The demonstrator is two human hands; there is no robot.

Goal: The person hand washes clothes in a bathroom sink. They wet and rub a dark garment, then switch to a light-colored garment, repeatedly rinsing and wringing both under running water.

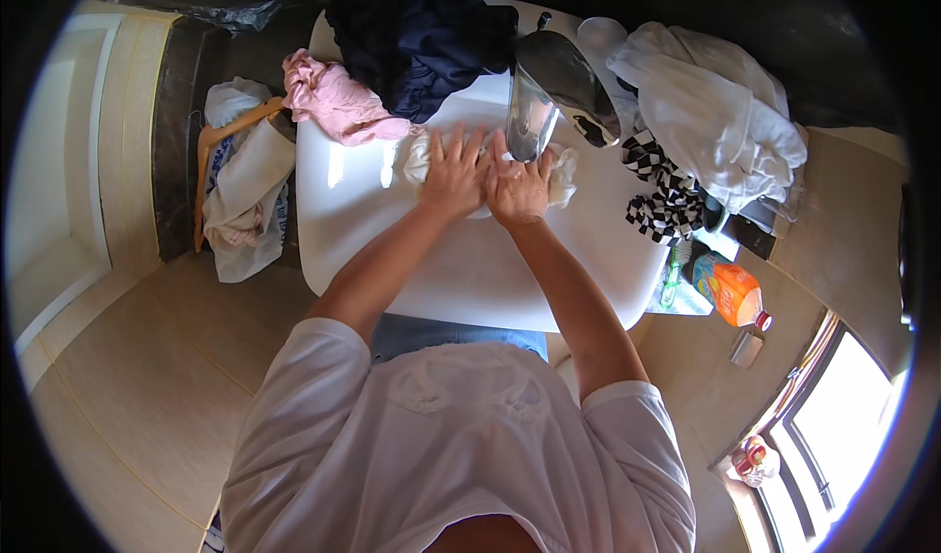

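A wet white cloth lies bunched in the white sink basin, below the metal faucet. My left hand rests on the cloth's left part, fingers stretched forward and spread apart. Beside it, my right hand presses down on the cloth, its fingers also apart; the faucet covers part of the view near its fingertips. The two hands are close together at the thumbs. Most of the cloth is hidden under them, with bits showing at both sides.
Pink cloth and a dark navy garment lie on the sink's back left rim. White clothing and a black-and-white checkered cloth sit at the right, near an orange bottle. A wooden hanger and plastic bag hang at left.
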